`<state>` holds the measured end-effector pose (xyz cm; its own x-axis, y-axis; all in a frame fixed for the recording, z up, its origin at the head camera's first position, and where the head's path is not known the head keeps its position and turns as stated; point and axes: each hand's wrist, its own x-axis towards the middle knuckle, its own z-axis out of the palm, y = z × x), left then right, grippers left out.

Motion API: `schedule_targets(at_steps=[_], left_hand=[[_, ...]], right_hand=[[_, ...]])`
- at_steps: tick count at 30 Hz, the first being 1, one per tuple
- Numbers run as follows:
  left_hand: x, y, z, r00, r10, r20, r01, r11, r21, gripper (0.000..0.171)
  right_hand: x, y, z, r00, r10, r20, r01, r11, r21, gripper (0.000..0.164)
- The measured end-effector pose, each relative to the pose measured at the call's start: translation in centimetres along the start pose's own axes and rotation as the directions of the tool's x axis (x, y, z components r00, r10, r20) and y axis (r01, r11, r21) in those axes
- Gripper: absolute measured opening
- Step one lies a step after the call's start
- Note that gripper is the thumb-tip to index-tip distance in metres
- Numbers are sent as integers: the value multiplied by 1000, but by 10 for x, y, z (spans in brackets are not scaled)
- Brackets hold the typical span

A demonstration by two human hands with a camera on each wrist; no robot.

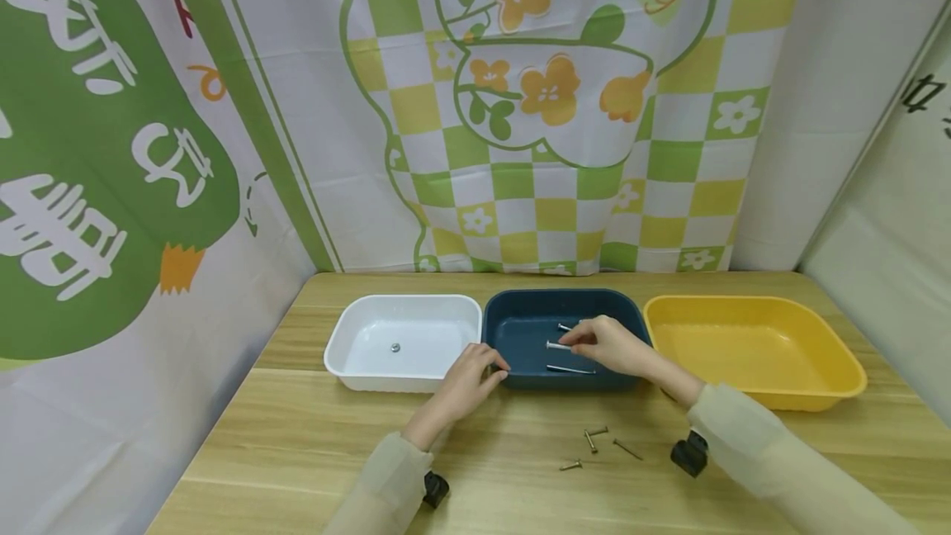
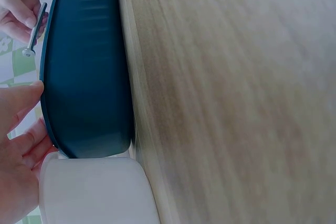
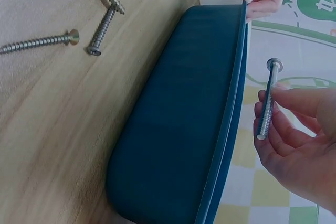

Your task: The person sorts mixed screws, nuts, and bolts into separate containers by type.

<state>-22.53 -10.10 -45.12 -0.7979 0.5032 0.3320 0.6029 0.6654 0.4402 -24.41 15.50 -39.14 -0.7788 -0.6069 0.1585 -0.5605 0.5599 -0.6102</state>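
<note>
My right hand (image 1: 612, 345) is over the dark blue tray (image 1: 568, 383), pinching a long silver bolt (image 3: 269, 100) between thumb and fingers. The bolt's round head points left in the head view, and its shank is partly threaded. Below it in the tray lies another long metal fastener (image 1: 570, 369), while a third (image 1: 565, 327) near the back is partly hidden by the hand. At the tray's front left corner, my left hand (image 1: 466, 378) grips the rim with its thumb (image 2: 26, 95) outside and fingers behind.
Left of the blue tray stands a white tray (image 1: 357, 370) with a small round metal piece (image 1: 395, 347) in it. A yellow tray (image 1: 802, 399) stands on the right. Several brass-coloured screws, among them one (image 1: 627, 449) lying apart, are on the wooden table (image 1: 505, 485) in front.
</note>
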Motion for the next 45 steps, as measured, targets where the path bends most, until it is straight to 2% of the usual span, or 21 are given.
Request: schedule_targets(at_steps=[16,37,45], left_hand=[[1,-1,2,1000,11,-20,-11,1000,4,6],[1,0,1,1000,3,-13,-3,1000,1,6],[1,0,1,1000,11,-11,-11,1000,2,5]], right_hand=[[10,15,0,996,83,36,-84,996,16,18],[20,26,6,989,116,87,-118,993,10,16],[19,30,7,987,140,80,-142,990,17,17]])
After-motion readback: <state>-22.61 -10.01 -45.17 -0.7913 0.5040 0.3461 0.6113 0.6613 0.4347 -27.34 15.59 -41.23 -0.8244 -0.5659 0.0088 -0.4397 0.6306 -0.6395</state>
